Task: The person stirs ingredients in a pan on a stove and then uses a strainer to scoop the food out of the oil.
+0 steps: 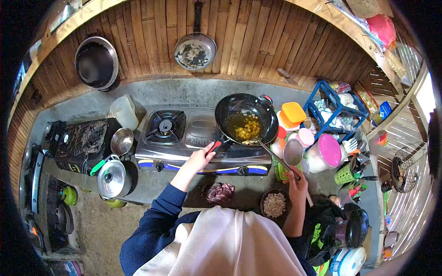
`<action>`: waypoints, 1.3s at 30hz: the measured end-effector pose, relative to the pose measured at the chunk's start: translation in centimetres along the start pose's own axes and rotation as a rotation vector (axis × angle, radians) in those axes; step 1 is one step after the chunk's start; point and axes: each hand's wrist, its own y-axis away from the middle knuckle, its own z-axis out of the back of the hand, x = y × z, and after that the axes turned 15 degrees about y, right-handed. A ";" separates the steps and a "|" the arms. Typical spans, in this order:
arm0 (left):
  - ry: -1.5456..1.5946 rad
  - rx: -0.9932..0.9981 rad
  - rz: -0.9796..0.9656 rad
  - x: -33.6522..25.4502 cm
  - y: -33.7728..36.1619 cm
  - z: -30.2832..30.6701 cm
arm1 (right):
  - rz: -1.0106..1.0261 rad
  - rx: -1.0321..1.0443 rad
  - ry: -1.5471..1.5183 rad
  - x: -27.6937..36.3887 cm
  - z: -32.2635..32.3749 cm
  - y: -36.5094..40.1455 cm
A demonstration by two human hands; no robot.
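Observation:
My left hand [200, 158] grips the red-and-black handle [214, 146] of a black wok [226, 109], which sits over the right side of the gas stove. Yellowish chopped food [248, 130] lies in oil at the bottom of the wok. In my right hand [296, 184] is the long handle of a metal spatula [269, 151], its head down in the wok at the near rim. Close to that hand stands a dark bowl of pale minced food [275, 204]. A purplish cloth-like bundle [218, 193] lies in front of the stove.
The stove's left burner [165, 125] is uncovered. A lidded pot [113, 178] and a small saucepan [122, 141] stand to the left. Plastic containers, including a pink-lidded one [329, 151], crowd the right beside a blue rack [338, 108]. A frying pan [195, 51] hangs on the bamboo wall.

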 end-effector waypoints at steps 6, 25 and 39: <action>0.004 0.011 0.040 -0.4 0.2 -0.1 | 0.037 0.046 -0.004 -1.1 -1.1 -1.0; -0.025 -0.006 0.043 -1.5 0.9 0.0 | 0.235 0.012 -0.102 -5.3 -7.6 -8.7; 0.018 0.024 0.107 -2.0 1.0 0.0 | 0.115 0.038 0.065 -4.3 -1.1 -5.1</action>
